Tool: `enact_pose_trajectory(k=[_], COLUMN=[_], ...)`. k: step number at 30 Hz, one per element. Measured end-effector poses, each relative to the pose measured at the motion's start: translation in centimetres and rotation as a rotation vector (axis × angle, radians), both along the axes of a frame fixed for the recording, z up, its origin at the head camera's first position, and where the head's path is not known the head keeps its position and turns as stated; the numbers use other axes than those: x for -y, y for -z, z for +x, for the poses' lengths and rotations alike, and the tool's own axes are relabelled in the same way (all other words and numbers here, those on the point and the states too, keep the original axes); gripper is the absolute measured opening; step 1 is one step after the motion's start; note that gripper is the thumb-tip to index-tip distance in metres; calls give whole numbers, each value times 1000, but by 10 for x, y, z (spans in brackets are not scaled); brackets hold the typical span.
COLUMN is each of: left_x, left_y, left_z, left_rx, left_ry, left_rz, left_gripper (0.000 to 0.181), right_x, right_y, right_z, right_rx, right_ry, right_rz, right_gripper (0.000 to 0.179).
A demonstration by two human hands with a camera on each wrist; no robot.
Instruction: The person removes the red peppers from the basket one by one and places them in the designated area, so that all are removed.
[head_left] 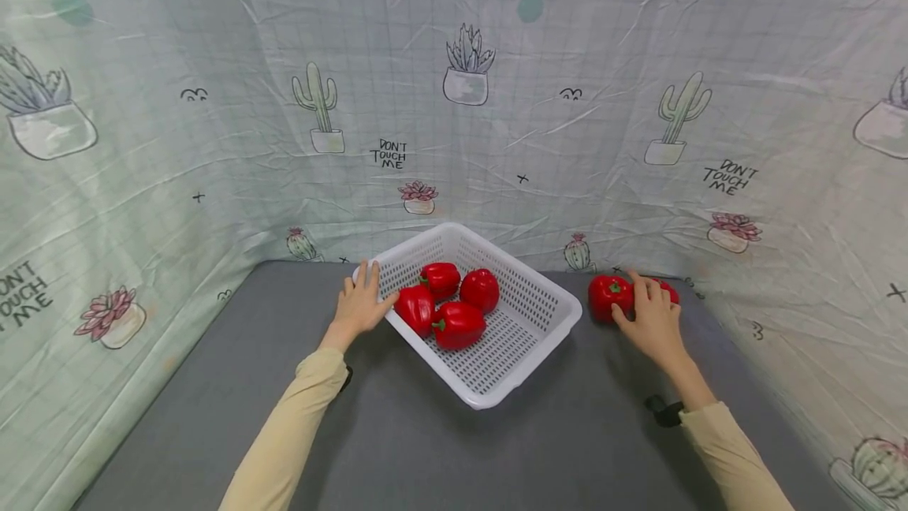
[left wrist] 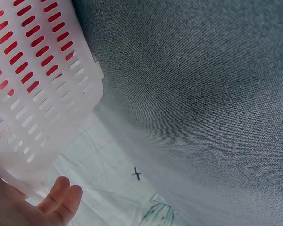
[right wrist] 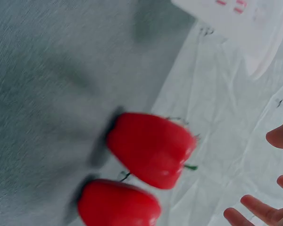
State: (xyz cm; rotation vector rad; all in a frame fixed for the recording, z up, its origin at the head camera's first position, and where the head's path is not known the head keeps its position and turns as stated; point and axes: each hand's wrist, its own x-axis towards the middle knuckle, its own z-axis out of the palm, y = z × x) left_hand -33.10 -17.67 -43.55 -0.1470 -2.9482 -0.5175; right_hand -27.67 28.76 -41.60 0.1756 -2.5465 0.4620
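Observation:
A white perforated plastic basket (head_left: pixel 496 349) stands on the grey tabletop with several red bell peppers (head_left: pixel 459 326) inside. My left hand (head_left: pixel 358 304) rests at the basket's left corner, fingers spread and fairly straight, touching the rim. From the left wrist, two of its fingertips (left wrist: pixel 70 200) show beside the basket wall (left wrist: pixel 33 117). To the basket's right, one red bell pepper (head_left: pixel 604 294) sits beside another red bell pepper (head_left: pixel 668 290), which is partly hidden by my right hand (head_left: pixel 653 318). That hand hovers over the pair, fingers apart; the right wrist view shows a gap between fingers and peppers (right wrist: pixel 151 148).
Behind the grey tabletop (head_left: pixel 234 393) hangs a pale cloth (head_left: pixel 496 140) printed with cactus drawings, and it also closes off both sides. Dark straps circle both wrists, the right one (head_left: pixel 665 412) showing more plainly.

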Motion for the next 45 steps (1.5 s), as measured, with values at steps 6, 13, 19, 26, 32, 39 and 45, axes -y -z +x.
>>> enact_pose_trajectory(k=[6,13,19,26,32,39,45], left_x=[0,0,-1,-1,-1,0,-1], left_y=[1,1,0,-2,-1,0,-2], left_z=[0,-1,-2,-2,-2,-1,-1], left_rx=[14,15,16,25,20,19,20], left_ry=[-1,-2,0,-10,-14,-8,-16], left_rz=[4,19,8,0,4,0,-16], left_gripper=[78,78,78,78,77,77,78], right_x=[18,38,54,72,92,119,141], right_y=[-12,-27,-40,-58,-72,-87,-100], right_z=[8,11,10,7,3,-5,-21], right_rx=[-34,-94,-143,-199,-182,-180,-160], right_ry=[-62,-161,-225,-292,-334,-395,-406], right_rz=[3,20,88,149,198,222,166], right_gripper=[63,61,60,58,59,58,55])
